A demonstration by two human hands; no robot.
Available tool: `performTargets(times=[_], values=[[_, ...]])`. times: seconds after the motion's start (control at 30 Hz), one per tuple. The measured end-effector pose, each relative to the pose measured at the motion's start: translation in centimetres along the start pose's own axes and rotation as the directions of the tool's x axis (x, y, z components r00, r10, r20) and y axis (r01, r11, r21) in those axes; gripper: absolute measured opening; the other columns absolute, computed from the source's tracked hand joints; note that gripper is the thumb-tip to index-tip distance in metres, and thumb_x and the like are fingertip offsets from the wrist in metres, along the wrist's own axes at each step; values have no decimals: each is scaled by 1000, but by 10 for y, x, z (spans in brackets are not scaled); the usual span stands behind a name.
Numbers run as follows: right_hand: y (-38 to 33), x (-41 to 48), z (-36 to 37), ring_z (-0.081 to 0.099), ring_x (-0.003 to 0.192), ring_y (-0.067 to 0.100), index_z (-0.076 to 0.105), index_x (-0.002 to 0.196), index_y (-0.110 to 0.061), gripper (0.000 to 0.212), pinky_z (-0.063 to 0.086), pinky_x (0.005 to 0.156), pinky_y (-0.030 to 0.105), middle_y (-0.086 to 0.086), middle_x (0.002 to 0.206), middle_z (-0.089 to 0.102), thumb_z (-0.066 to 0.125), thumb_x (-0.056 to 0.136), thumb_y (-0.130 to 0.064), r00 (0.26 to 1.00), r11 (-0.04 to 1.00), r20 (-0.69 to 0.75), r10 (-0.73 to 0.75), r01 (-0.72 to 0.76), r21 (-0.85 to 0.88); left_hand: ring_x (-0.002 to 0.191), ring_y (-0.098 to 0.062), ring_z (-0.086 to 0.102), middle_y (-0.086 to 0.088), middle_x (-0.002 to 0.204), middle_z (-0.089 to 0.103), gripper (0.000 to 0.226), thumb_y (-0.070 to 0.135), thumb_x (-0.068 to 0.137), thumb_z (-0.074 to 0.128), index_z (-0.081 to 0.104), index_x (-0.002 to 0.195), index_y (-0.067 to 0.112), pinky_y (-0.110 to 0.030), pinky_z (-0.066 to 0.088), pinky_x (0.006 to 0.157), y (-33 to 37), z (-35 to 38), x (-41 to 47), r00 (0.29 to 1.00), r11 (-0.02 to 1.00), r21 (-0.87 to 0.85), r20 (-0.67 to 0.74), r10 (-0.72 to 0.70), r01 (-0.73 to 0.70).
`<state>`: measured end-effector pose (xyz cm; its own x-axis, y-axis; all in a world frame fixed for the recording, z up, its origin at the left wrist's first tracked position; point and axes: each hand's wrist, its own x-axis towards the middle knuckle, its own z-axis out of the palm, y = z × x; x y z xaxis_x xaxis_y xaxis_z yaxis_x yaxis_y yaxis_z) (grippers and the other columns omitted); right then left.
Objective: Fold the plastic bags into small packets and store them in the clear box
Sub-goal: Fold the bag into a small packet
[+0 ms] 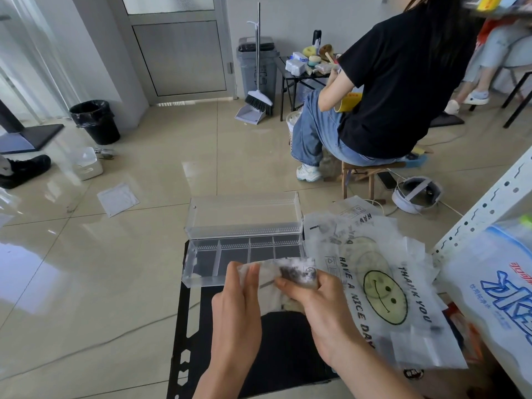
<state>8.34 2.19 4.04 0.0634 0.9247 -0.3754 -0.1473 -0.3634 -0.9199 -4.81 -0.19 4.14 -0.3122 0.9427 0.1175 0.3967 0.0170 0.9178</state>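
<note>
My left hand (236,306) and right hand (319,303) pinch the half-folded bag (288,269) near the open clear box (201,279), keeping its creases tight.

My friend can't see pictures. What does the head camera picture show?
A left hand and a right hand hold a partly folded plastic bag over a black table. Just behind it sits an open clear box with dividers, and smiley-face bags lie spread to the right.
</note>
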Motion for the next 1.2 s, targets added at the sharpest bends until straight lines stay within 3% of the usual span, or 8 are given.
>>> performTargets(times=[0.3,0.47,0.6,0.77,0.9,1.03,1.13,1.2], values=[[-1,-3,4,77,86,13,81,88,-18,16,59,83,29,-2,85,81,87,79,-29,984,982,-46,-170,165,-86,40,-9,35,1,45,46,21,41,106,43,52,92,28,-21,31,41,3,1,-2,1000,1000,-5,-29,-9,9],[15,-6,10,72,69,5,78,103,-27,10,58,63,26,-11,76,77,77,94,-24,812,695,-44,-582,468,-546,50,-2,57,15,65,69,22,38,107,43,51,89,28,-12,40,47,12,12,-15,995,987,-131,-35,-95,89],[16,-9,15,70,90,1,66,125,-29,23,56,76,22,-14,101,75,61,104,-34,757,541,161,-633,581,-608,59,-4,69,11,73,75,15,36,108,42,55,100,33,-11,45,50,19,15,-21,991,961,-246,-7,-135,129],[2,-15,14,30,142,-19,25,162,-34,56,28,118,12,-25,158,35,38,108,-45,870,751,373,-323,475,-458,82,-4,75,14,92,78,42,59,104,27,50,127,33,-13,51,66,22,11,-18,995,946,-310,57,-79,93],[1,-16,15,-5,149,-20,-2,163,-42,59,5,123,17,-35,166,0,20,109,-54,843,845,520,-135,372,-384,111,4,68,24,118,72,63,76,91,32,42,143,41,-20,51,91,21,9,-17,977,912,-380,197,-87,158],[15,-13,-1,40,149,24,39,156,-12,52,35,119,34,7,157,46,32,113,-39,830,906,521,-198,358,-227,122,8,60,32,128,63,57,73,99,32,40,146,41,-31,46,104,16,12,-14,973,901,-395,205,-106,181],[9,-2,6,31,150,-3,41,155,-35,73,25,123,26,-16,161,40,47,95,-75,805,923,567,-175,334,-190,115,0,67,19,120,72,38,45,107,40,54,139,30,-25,52,93,12,12,-9,984,909,-388,149,-97,148],[4,3,13,21,148,-16,34,158,-40,57,20,122,19,-30,160,31,46,105,-57,889,941,442,-116,241,-238,110,-6,71,8,114,77,36,34,110,37,64,130,22,-18,54,86,11,10,-6,988,896,-420,99,-116,147]])
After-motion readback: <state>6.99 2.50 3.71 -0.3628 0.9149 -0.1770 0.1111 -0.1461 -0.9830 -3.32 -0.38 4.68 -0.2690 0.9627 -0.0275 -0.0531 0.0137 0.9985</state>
